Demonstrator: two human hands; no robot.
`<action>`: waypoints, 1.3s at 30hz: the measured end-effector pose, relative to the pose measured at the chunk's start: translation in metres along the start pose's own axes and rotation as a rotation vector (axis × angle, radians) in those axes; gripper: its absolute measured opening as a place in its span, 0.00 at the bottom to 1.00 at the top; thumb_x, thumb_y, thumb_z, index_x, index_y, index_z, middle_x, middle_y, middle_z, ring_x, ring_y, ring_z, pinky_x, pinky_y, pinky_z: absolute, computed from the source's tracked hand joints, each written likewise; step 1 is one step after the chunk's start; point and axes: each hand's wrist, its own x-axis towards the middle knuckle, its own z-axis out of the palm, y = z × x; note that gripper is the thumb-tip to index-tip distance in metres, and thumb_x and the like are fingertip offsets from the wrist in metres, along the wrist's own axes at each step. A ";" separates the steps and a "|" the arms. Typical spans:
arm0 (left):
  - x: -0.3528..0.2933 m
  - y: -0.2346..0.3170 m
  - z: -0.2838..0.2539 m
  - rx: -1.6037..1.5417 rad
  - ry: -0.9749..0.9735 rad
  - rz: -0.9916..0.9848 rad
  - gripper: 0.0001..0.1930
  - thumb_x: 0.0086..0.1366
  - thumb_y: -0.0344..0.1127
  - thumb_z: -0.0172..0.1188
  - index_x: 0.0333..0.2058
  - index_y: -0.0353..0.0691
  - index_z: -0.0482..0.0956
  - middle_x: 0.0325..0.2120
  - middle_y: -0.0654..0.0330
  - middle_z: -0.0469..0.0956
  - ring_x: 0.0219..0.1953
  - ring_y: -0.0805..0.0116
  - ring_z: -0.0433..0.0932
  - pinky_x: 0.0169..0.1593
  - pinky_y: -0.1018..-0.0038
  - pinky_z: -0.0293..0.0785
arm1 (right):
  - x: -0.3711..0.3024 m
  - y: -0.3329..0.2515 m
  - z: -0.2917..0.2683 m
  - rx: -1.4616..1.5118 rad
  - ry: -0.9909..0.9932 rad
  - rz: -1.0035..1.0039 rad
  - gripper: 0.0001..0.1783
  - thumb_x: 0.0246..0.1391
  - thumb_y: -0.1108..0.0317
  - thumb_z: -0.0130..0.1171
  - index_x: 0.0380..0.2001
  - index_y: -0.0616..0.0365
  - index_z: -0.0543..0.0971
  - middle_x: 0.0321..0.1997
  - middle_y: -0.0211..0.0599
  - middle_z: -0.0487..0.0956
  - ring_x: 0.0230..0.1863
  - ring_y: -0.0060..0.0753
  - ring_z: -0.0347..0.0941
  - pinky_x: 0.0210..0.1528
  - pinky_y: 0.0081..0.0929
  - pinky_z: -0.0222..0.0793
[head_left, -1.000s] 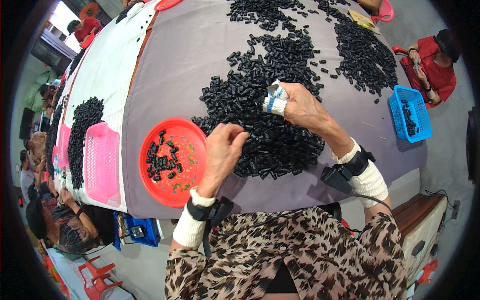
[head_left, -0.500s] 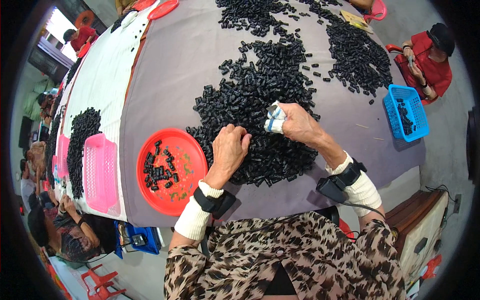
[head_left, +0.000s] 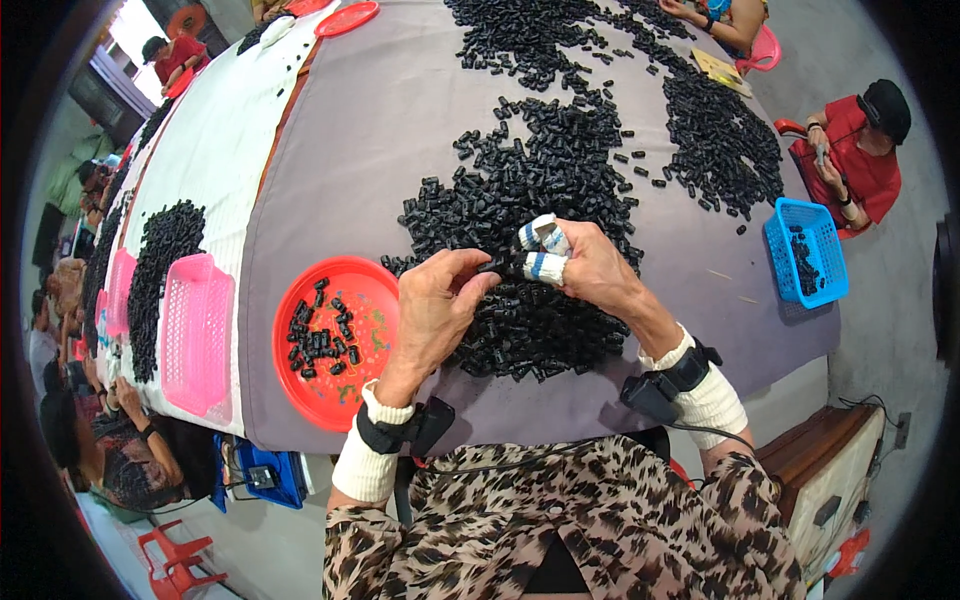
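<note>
A large heap of small black cylindrical plastic pieces covers the grey tablecloth before me. Over the heap's near part, the thumb and forefinger of my left hand pinch one black piece. My right hand is closed at the other end of this piece, with white, blue-striped cloth covers on its thumb and forefinger. Those covers partly hide the piece. Beside my left hand lies a round red plastic tray, holding several loose black pieces.
A blue plastic basket with black pieces stands at the right, near a person in red. On the left, a pink basket stands on a white cloth by another black heap. Several people sit around the tables.
My left hand has come up to my right and now pinches a black piece; before, it was over the heap, apart from the right. The view has shifted slightly.
</note>
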 end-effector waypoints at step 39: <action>-0.012 0.018 -0.022 -1.047 -0.042 -0.307 0.12 0.58 0.26 0.56 0.42 0.31 0.73 0.32 0.57 0.77 0.31 0.72 0.77 0.38 0.77 0.75 | 0.002 -0.025 0.029 -0.098 0.078 -0.351 0.13 0.43 0.72 0.61 0.34 0.61 0.73 0.23 0.31 0.76 0.23 0.16 0.69 0.24 0.18 0.66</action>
